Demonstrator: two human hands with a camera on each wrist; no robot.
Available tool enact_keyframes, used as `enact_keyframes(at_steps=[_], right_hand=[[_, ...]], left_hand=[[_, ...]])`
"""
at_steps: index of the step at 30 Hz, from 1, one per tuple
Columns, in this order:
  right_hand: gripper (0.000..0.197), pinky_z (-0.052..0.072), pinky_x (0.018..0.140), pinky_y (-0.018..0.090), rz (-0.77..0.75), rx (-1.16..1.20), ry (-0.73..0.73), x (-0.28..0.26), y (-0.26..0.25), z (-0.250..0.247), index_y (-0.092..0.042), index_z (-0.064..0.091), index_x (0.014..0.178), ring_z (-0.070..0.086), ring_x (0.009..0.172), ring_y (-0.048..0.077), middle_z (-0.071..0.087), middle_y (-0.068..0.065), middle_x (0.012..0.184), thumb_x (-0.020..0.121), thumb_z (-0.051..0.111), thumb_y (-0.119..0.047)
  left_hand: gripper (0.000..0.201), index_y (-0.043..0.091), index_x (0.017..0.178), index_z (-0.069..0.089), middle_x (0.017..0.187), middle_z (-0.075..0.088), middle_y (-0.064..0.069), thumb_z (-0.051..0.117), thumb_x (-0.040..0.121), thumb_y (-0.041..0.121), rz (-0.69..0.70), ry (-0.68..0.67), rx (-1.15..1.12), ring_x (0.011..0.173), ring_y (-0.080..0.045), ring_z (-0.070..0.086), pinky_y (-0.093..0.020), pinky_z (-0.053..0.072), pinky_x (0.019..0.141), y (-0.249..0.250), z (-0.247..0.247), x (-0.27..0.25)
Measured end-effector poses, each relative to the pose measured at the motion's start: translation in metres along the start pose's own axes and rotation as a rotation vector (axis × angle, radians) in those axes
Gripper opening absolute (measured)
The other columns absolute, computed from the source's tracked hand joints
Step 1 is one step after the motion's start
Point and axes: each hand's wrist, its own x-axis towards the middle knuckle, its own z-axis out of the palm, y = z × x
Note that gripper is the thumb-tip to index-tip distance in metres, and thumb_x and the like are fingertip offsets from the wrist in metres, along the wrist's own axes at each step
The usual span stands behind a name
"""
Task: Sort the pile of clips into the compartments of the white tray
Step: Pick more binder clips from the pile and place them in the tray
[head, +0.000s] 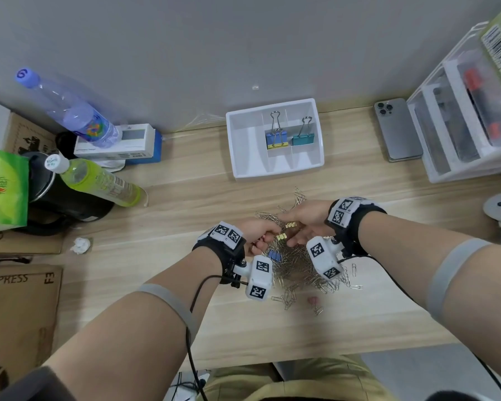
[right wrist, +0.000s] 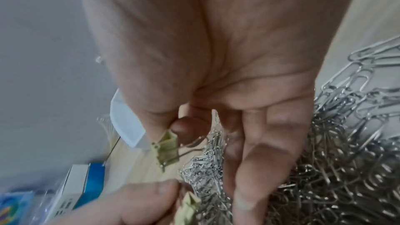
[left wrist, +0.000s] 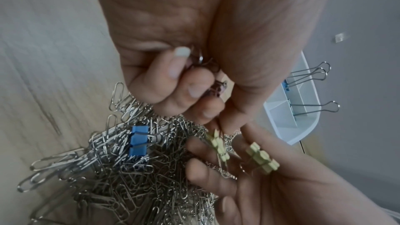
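A heap of silver paper clips lies on the wooden desk, with small blue binder clips on top of it. Over the heap, my left hand pinches a small yellow binder clip between thumb and forefinger. Its curled fingers also hold small dark red binder clips against the palm. My right hand pinches another yellow binder clip with thumb and forefinger, its other fingers stretched over the heap. The white tray stands behind, holding blue and teal binder clips in its middle compartments.
One pink binder clip lies loose in front of the heap. A phone and plastic drawers stand to the right. Bottles, a kettle and cardboard boxes crowd the left. Crumpled paper lies at the left.
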Motion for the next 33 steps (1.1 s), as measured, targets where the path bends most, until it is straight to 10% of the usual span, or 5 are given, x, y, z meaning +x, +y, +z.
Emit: enact_keyframes(at_steps=[4, 7, 12, 22, 33], right_hand=[[0.056, 0.056, 0.056, 0.033, 0.043, 0.042, -0.085, -0.007, -0.004, -0.002, -0.004, 0.040, 0.136, 0.073, 0.075, 0.026, 0.072, 0.018, 0.099, 0.096, 0.057, -0.040], [0.070, 0.049, 0.085, 0.041, 0.073, -0.018, -0.100, -0.005, 0.000, -0.008, -0.010, 0.040, 0.136, 0.066, 0.109, 0.032, 0.073, 0.015, 0.111, 0.085, 0.064, -0.051], [0.043, 0.051, 0.049, 0.021, 0.019, 0.086, -0.117, -0.012, -0.007, -0.008, -0.009, 0.057, 0.125, 0.059, 0.059, 0.012, 0.072, 0.013, 0.101, 0.092, 0.062, -0.036], [0.042, 0.050, 0.043, 0.019, -0.049, 0.174, -0.117, -0.015, -0.015, -0.007, 0.007, 0.047, 0.134, 0.060, 0.057, 0.015, 0.062, 0.017, 0.084, 0.098, 0.053, -0.014], [0.021, 0.040, 0.041, 0.019, -0.131, 0.253, -0.080, -0.026, -0.033, -0.024, -0.009, 0.055, 0.080, 0.048, 0.049, 0.013, 0.051, 0.005, 0.065, 0.097, 0.050, -0.019]], left_hand=[[0.039, 0.018, 0.061, 0.040, 0.041, 0.035, 0.007, 0.055, 0.097, 0.020, -0.004, -0.020, -0.063, 0.030, -0.005, 0.027, -0.015, 0.019, 0.028, 0.003, -0.004, -0.003], [0.033, 0.017, 0.063, 0.048, 0.042, 0.035, 0.007, 0.058, 0.095, 0.020, -0.008, -0.030, -0.137, 0.030, -0.006, 0.027, -0.014, 0.019, 0.028, 0.004, -0.006, -0.007], [0.026, 0.017, 0.070, 0.051, 0.042, 0.037, 0.008, 0.058, 0.095, 0.021, 0.017, -0.041, -0.137, 0.030, -0.004, 0.027, -0.015, 0.020, 0.027, 0.012, -0.008, -0.014], [0.011, 0.014, 0.085, 0.062, 0.048, 0.034, 0.007, 0.067, 0.091, 0.021, 0.163, -0.003, -0.110, 0.037, -0.004, 0.027, -0.014, 0.021, 0.030, 0.020, -0.008, -0.020], [0.018, 0.009, 0.080, 0.062, 0.053, 0.043, 0.004, 0.064, 0.090, 0.024, 0.190, 0.065, -0.133, 0.039, -0.006, 0.032, -0.017, 0.025, 0.033, 0.065, -0.003, -0.026]])
